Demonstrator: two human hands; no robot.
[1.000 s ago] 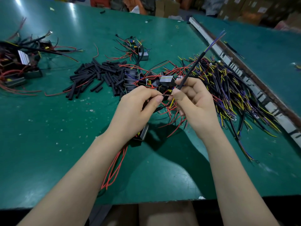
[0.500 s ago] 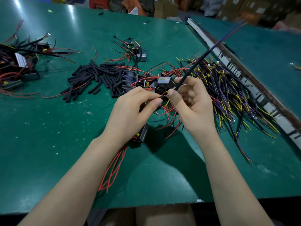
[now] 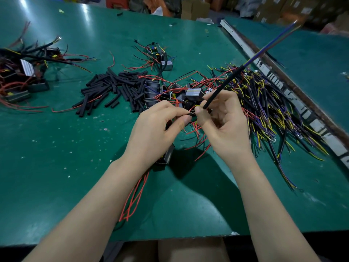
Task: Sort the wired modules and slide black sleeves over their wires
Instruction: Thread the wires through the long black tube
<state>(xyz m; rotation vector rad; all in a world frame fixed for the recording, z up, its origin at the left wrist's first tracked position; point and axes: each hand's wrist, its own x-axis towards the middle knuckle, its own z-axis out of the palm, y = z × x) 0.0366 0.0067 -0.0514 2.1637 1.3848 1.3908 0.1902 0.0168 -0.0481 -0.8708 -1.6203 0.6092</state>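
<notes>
My left hand (image 3: 156, 129) pinches a short black sleeve at its fingertips, with a wired module (image 3: 167, 155) hanging under the palm and its red wires (image 3: 134, 197) trailing toward me. My right hand (image 3: 224, 121) pinches a long black-sleeved wire bundle (image 3: 224, 86) that slants up to the right, ending in bare blue and yellow wires (image 3: 272, 40). The two hands' fingertips meet above the table. A pile of loose black sleeves (image 3: 113, 89) lies to the left. Several grey modules (image 3: 193, 93) with red wires sit just beyond my hands.
A heap of black, yellow and purple wires (image 3: 268, 103) covers the right of the green table (image 3: 56, 148). More wired modules lie at the far left (image 3: 24, 76) and at the back (image 3: 162, 59). A white strip (image 3: 294, 103) runs along the table's right edge.
The sleeved bundle in my right hand has pushed farther up and to the right. Both hands stayed together over the modules.
</notes>
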